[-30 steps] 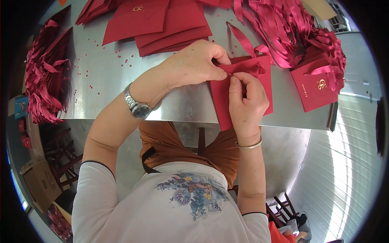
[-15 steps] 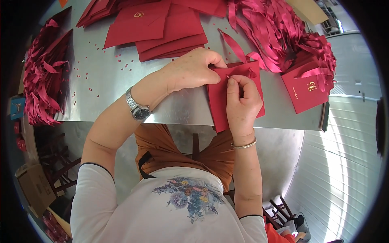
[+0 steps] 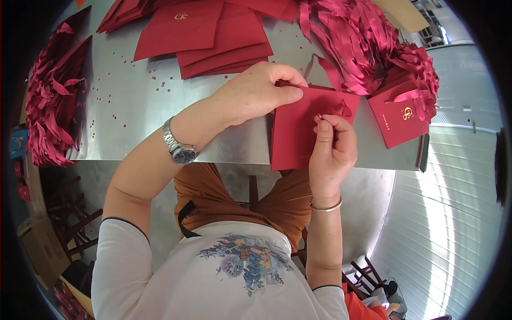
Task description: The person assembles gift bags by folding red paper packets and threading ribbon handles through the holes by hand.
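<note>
A small red paper gift bag point(image 3: 296, 130) is at the table's front edge, in front of me. My left hand point(image 3: 261, 93) grips its upper left rim between thumb and fingers. Over the bag's front, my right hand point(image 3: 333, 154) pinches the end of a red ribbon point(image 3: 319, 117) between thumb and forefinger. The ribbon comes from near the bag's upper right part, where a short loop point(image 3: 345, 106) shows. More red ribbon point(image 3: 327, 70) rises behind the top rim. The bag's inside is hidden.
Flat red bags point(image 3: 224, 50) lie stacked at the back of the metal table point(image 3: 128, 114). Finished-looking bags with ribbons point(image 3: 56, 96) stand at the left. A ribbon heap point(image 3: 362, 48) and a ribboned bag point(image 3: 397, 120) are at the right. Small red paper dots are scattered about.
My right hand has moved right and toward me, drawing the ribbon end away from the bag's top. The bag now faces me more squarely, and the ribbon behind it sits lower.
</note>
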Tool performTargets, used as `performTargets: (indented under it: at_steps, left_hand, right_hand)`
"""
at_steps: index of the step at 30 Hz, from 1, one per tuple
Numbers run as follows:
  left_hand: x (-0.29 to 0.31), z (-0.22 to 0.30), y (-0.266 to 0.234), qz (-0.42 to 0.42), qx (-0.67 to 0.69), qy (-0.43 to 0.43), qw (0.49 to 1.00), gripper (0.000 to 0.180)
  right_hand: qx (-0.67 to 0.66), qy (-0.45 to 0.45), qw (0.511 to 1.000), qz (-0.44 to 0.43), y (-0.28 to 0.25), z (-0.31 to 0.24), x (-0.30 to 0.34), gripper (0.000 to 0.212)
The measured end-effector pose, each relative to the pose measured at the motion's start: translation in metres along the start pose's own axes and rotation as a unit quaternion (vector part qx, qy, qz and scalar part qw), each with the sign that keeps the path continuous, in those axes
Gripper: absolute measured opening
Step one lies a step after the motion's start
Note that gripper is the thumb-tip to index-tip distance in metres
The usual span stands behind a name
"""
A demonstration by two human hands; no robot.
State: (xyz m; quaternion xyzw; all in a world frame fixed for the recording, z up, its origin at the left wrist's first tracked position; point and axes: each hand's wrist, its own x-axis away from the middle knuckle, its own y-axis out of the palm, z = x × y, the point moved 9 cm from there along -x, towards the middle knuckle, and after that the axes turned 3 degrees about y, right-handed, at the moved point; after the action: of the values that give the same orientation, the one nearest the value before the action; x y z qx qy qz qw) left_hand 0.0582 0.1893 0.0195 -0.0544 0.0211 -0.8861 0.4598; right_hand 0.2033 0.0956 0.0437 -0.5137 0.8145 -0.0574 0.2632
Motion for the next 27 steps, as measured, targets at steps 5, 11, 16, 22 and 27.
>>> performTargets:
  at_steps: [5,11,16,22,27]
  left_hand:
    - [0.007,-0.009,0.015,-0.05,0.168,-0.096,0.98,0.02]
    - [0.008,-0.003,0.027,-0.071,0.232,-0.029,0.97,0.025]
    - [0.003,0.001,0.013,-0.04,-0.06,-0.003,0.997,0.02]
    - [0.004,-0.005,0.01,-0.019,-0.07,-0.033,0.997,0.02]
    - [0.001,-0.01,0.006,-0.019,-0.063,-0.021,0.998,0.024]
  right_hand:
    - [0.066,-0.057,0.996,0.028,0.002,-0.001,0.017,0.006]
    - [0.045,-0.017,0.993,0.104,-0.003,0.003,0.023,0.01]
    - [-0.103,0.066,0.981,0.15,-0.007,0.012,0.018,0.009]
    - [0.15,-0.078,0.985,0.033,0.017,-0.013,0.008,0.006]
    - [0.144,-0.038,0.989,0.009,0.02,-0.006,0.007,0.007]
